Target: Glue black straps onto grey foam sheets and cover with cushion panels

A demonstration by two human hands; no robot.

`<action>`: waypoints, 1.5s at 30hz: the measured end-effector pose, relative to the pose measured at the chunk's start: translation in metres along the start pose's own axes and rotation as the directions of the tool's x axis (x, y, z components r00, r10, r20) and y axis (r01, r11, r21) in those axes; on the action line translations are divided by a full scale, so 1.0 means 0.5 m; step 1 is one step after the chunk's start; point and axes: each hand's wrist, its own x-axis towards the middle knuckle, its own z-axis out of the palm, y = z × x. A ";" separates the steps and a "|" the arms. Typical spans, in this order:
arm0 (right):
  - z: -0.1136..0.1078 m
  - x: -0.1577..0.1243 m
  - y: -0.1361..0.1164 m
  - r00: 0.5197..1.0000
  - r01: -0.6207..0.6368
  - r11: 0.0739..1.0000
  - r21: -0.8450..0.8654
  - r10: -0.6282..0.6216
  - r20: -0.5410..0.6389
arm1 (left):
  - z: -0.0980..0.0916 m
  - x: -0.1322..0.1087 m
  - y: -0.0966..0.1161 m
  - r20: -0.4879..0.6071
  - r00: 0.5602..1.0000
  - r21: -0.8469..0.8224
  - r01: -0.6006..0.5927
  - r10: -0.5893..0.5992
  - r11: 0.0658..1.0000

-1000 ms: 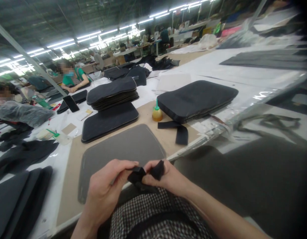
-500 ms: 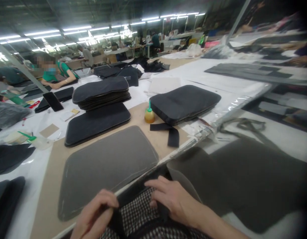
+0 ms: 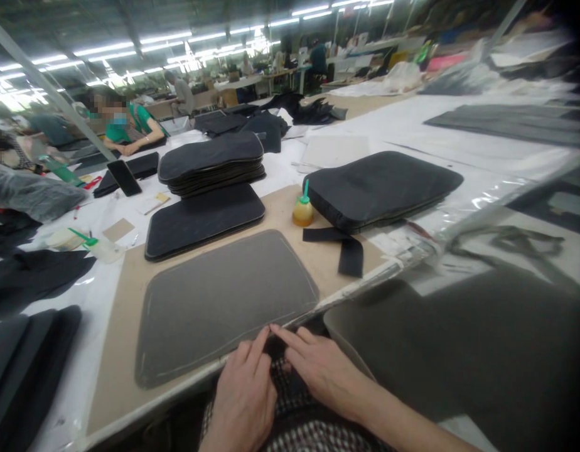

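Note:
My left hand and my right hand meet at the near table edge, index fingertips touching or almost so. Each index finger reaches forward while the other fingers bend. Dark material shows beneath them, but what the fingers and hidden thumbs grip I cannot make out. Just beyond the fingertips, a grey rounded panel with pale marked lines along its border lies flat on brown board. Below my hands is black-and-white checked cloth. A large dark grey sheet lies to the right of my right hand.
Stacks of black rounded panels lie behind the grey one, with another black stack at right. A yellow glue bottle with green nozzle stands near a bent black strip. A phone leans on a pole. A co-worker sits across.
My left hand has moved right and forward, up to my right hand at the table edge. The hands were apart over dark material before. The view has shifted, so the table appears further right.

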 end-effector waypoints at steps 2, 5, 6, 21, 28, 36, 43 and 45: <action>0.002 -0.003 0.001 1.000 -0.015 1.000 0.011 0.015 0.012 | 0.004 -0.003 -0.001 -0.015 1.000 -0.019 0.015 -0.015 1.000; -0.002 -0.008 0.006 0.998 -0.049 0.995 0.085 0.046 0.035 | 0.003 -0.012 -0.010 -0.043 0.997 -0.130 0.052 -0.058 0.990; -0.006 -0.008 0.008 0.997 -0.068 0.990 0.127 0.062 0.044 | 0.000 -0.016 -0.013 -0.047 0.995 -0.183 0.078 -0.088 0.980; -0.012 -0.030 0.028 0.986 -0.168 0.961 0.220 0.166 0.029 | -0.013 -0.067 -0.044 -0.026 0.931 -0.421 0.321 -0.365 0.848; -0.054 -0.015 0.002 0.959 -0.142 0.754 0.641 0.266 -0.101 | -0.081 -0.073 -0.027 0.137 0.722 -0.673 0.570 -0.678 0.471; -0.096 0.015 -0.062 0.913 -0.353 0.091 0.931 0.252 0.321 | -0.135 -0.001 0.055 -0.012 0.854 -0.732 0.347 -0.521 0.586; -0.047 -0.005 -0.030 0.822 -0.512 0.125 0.850 0.358 0.443 | -0.148 0.052 -0.027 0.052 0.699 -0.811 0.447 -0.713 0.379; -0.054 -0.010 -0.017 0.807 -0.542 0.158 0.825 0.372 0.459 | -0.143 0.073 -0.071 0.079 0.664 -0.846 0.439 -0.744 0.302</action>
